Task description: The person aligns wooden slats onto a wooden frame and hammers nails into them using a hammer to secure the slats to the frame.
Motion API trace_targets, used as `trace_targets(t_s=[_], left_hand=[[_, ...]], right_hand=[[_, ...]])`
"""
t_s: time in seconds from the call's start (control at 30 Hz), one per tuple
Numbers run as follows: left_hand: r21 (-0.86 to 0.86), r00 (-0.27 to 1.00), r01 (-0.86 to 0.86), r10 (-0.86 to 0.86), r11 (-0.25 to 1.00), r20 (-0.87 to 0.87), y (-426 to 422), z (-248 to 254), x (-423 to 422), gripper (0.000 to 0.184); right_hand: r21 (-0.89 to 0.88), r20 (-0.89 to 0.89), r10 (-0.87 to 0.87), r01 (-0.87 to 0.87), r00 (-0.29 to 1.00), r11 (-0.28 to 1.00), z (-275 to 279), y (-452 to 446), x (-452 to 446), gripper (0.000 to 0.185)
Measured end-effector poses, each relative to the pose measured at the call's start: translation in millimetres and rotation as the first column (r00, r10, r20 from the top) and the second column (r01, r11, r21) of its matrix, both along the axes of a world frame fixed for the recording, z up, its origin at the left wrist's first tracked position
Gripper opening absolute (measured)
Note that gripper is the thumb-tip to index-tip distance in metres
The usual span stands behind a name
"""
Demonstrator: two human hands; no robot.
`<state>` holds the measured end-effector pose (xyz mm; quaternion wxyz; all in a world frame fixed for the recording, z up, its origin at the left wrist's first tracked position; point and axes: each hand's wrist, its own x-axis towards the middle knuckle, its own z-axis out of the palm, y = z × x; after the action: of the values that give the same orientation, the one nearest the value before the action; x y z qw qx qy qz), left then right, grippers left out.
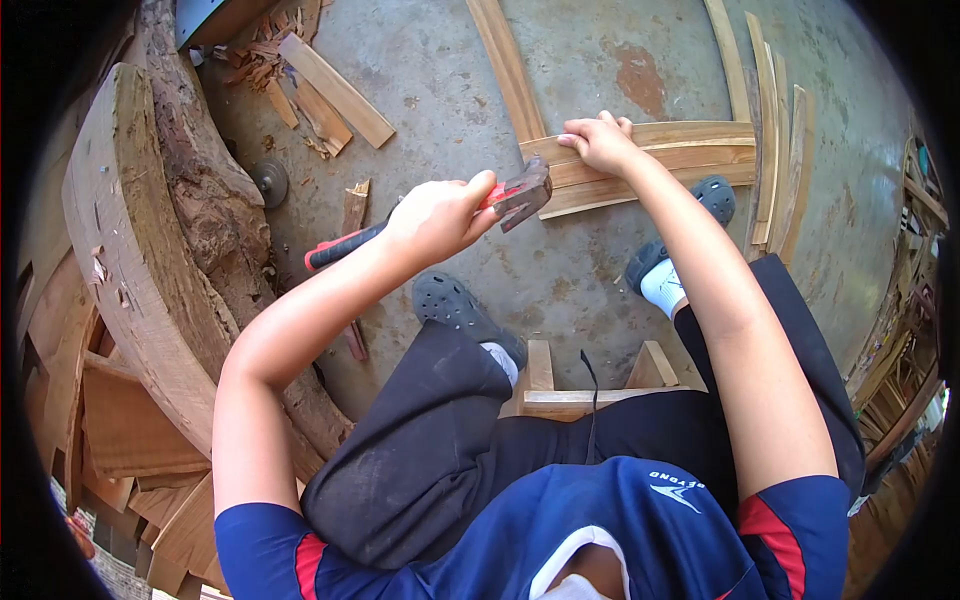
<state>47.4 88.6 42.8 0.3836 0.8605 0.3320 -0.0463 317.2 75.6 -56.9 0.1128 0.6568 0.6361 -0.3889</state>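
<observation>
Left grip (435,215): closed round the handle of a claw hammer (345,248), thumb along the red part just behind the head. Right grip (603,142): on the far-left corner of the slats, thumb and fingers drawn in; cannot tell whether anything is pinched there.

Head view. Slats (660,177) lie side by side on the concrete floor (440,100), ahead of the person, toward the floor's right side. Hammer head overlaps their left end in view; contact cannot be told. One long strip (505,70) runs from that left end toward the floor's far edge; a second strip (728,60) does likewise at the right end. More strips (770,150) lie roughly parallel just beyond the right end.

Far-left corner of the floor: offcuts (338,90) beside a heap of wood shavings (275,45). Left edge: a rough log (205,160), with a round disc (269,183) beside it. Near edge: dark clogs (465,315), one left of the slats, the other just beside them.
</observation>
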Motion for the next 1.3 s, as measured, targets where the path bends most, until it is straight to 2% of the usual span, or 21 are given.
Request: trace_targets(t_s=[0.13, 0.23, 0.3, 0.37, 0.43, 0.47, 0.57, 0.67, 0.7, 0.77, 0.8, 0.87, 0.93, 1.07, 1.17, 1.23, 1.3], left_hand=[[0.023, 1.000, -0.002, 0.001, 1.000, 0.026, -4, 0, 5, 0.025], [0.019, 0.997, 0.059, -0.060, 0.998, 0.052, -4, 1, 7, 0.024], [0.065, 0.972, 0.148, -0.158, 0.987, 0.174, -2, 0, 5, 0.024], [0.114, 0.991, 0.083, -0.094, 0.990, 0.091, 0, -14, 4, 0.024], [0.058, 1.000, -0.026, 0.027, 0.998, -0.014, 7, -24, 10, 0.028], [0.064, 0.999, -0.029, 0.030, 0.998, -0.016, 7, -26, 8, 0.028], [0.076, 0.999, 0.040, -0.041, 0.996, 0.017, 5, -6, 9, 0.027], [0.075, 0.980, 0.096, -0.107, 0.993, 0.168, -4, 4, 10, 0.026], [0.074, 0.980, 0.094, -0.105, 0.993, 0.169, -6, 0, 10, 0.026], [0.107, 0.986, 0.062, -0.077, 0.992, 0.148, -4, -9, 11, 0.026], [0.046, 0.999, 0.010, -0.011, 0.999, 0.037, -2, -16, 14, 0.027], [0.023, 1.000, -0.009, 0.008, 1.000, 0.021, 1, -24, 11, 0.028], [-0.022, 0.999, -0.029, 0.028, 0.999, -0.034, 2, -20, 8, 0.030], [0.031, 0.996, -0.051, 0.053, 0.998, -0.071, -9, -9, -9, 0.033], [-0.025, 0.946, -0.244, 0.232, 0.970, -0.226, -28, -8, -30, 0.038], [0.006, 0.913, -0.316, 0.306, 0.949, -0.269, -43, -12, -44, 0.040], [0.042, 0.883, -0.368, 0.363, 0.929, -0.297, -60, -20, -58, 0.041]], right_hand=[[0.020, -0.004, -0.003, 0.003, 1.000, 1.000, -1, 0, 1, 0.026], [0.024, -0.014, -0.001, 0.001, 1.000, 1.000, 0, 0, 1, 0.026], [0.026, -0.018, 0.004, -0.004, 1.000, 1.000, 0, -1, 2, 0.025], [0.044, -0.023, -0.004, 0.005, 1.000, 0.999, 0, -1, 2, 0.025], [0.063, -0.027, -0.002, 0.004, 1.000, 0.998, -2, -5, 2, 0.025], [0.084, -0.027, -0.002, 0.004, 1.000, 0.996, -4, -4, 2, 0.025], [0.088, -0.018, 0.003, -0.002, 1.000, 0.996, -4, -4, 2, 0.026], [0.107, -0.017, -0.002, 0.003, 1.000, 0.994, -6, -5, 2, 0.026], [0.106, -0.016, 0.000, 0.002, 1.000, 0.994, -5, -5, 2, 0.026], [0.059, 0.001, 0.020, -0.020, 1.000, 0.998, -2, -2, 2, 0.026], [0.062, -0.001, 0.023, -0.022, 1.000, 0.998, -2, -2, 1, 0.026], [0.067, -0.004, 0.019, -0.019, 1.000, 0.998, -2, -3, 1, 0.027], [0.071, -0.001, 0.026, -0.026, 1.000, 0.997, -2, -2, 2, 0.027], [0.077, 0.004, 0.022, -0.022, 1.000, 0.997, -2, -3, 1, 0.028], [0.121, -0.011, 0.012, -0.011, 1.000, 0.993, -4, -6, 1, 0.027], [0.149, -0.066, -0.049, 0.058, 0.997, 0.987, -2, -7, 1, 0.028], [0.127, -0.059, -0.041, 0.049, 0.997, 0.991, 4, -6, -1, 0.028]])
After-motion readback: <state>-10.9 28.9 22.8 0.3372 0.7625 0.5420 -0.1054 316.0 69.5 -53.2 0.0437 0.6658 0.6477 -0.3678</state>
